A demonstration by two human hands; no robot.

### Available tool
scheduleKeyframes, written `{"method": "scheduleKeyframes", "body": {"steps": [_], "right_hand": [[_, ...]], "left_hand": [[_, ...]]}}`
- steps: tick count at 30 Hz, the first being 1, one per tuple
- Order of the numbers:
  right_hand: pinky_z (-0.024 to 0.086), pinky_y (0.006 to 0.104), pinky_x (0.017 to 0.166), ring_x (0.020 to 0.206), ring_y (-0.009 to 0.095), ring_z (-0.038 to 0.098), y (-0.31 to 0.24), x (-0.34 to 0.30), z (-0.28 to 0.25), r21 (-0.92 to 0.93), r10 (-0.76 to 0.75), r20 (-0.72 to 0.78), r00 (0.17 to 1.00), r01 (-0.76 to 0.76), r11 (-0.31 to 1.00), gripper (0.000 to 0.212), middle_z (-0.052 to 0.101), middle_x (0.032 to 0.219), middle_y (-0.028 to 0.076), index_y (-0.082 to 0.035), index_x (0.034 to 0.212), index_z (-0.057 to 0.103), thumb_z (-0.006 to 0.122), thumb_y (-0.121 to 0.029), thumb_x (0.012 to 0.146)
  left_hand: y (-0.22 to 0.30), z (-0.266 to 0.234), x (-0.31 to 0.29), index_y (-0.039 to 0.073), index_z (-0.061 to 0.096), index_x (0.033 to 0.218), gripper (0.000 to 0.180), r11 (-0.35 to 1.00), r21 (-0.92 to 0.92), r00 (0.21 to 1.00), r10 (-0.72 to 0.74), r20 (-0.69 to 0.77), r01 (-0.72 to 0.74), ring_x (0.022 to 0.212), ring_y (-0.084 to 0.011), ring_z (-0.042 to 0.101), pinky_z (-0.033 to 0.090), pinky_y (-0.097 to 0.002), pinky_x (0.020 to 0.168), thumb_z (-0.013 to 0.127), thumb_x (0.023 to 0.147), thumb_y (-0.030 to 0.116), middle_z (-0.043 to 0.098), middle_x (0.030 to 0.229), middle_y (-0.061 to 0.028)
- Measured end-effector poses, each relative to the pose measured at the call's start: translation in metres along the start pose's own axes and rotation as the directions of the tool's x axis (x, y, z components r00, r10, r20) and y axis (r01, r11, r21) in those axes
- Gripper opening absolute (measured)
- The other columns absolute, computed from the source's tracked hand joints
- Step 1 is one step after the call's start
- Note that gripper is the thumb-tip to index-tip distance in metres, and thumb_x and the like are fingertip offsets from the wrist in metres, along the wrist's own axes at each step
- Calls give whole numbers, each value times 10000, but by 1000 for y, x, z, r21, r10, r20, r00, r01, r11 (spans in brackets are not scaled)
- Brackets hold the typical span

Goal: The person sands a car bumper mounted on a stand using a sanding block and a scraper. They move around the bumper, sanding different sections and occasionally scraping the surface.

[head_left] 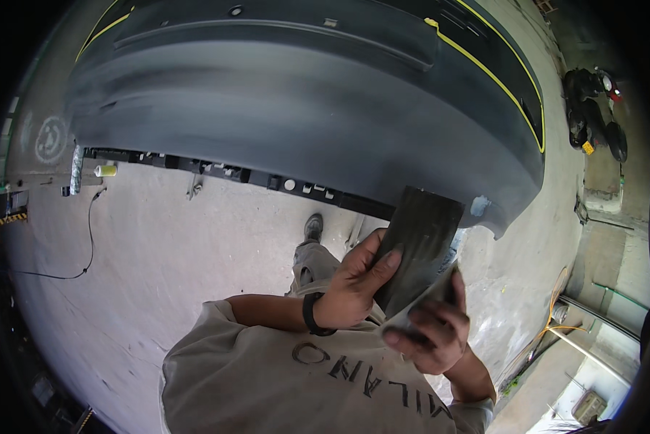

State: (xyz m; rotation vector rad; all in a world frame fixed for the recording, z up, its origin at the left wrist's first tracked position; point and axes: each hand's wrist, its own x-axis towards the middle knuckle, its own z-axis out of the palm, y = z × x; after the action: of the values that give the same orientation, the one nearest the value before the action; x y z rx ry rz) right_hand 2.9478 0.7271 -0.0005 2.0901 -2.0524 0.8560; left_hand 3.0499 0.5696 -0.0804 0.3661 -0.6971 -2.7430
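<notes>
Below the bumper's lower edge, my left hand [357,282] grips a dark rectangular sheet of sandpaper [422,235], with the thumb pressed flat on its face. My right hand [437,333], slightly blurred, is closed around a pale grey curled piece [411,315] at the sheet's lower right. Whether that piece is a fold of the same sheet or a separate one, I cannot tell. Across the far side spans a grey primed car bumper [281,94]. A light patch [479,205] shows near its right end, just beyond the sandpaper.
Yellow masking tape [484,72] lines the bumper's dark openings. On the floor [194,253] are a tape roll [105,171] and a black cable [86,270] at left. Black items [592,108] lie far right, with an orange hose [549,322] and a pipe [589,354] nearer.
</notes>
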Motion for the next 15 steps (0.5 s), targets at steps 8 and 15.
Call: {"method": "scheduleKeyframes", "body": {"steps": [8,15], "right_hand": [[449,686,1159,1148,300,687,-1,-8,-12,-190,29,144,989,-1,982,330,688,1230,91,-142,1166,845,726,-146,858],[497,596,1123,1130,277,710,-34,-16,27,150,-210,59,976,199,968,317,708,1240,93,-122,1193,827,671,-121,917]], "left_hand": [[26,-21,-76,-4,545,1393,310,756,556,895,444,-49,-345,988,-98,642,515,-275,899,579,1129,155,710,1125,-70],[-1,10,-138,-86,469,1443,463,29,965,672,723,160,-260,676,-444,723,572,-472,604,632,1026,34,723,860,-240]]}}
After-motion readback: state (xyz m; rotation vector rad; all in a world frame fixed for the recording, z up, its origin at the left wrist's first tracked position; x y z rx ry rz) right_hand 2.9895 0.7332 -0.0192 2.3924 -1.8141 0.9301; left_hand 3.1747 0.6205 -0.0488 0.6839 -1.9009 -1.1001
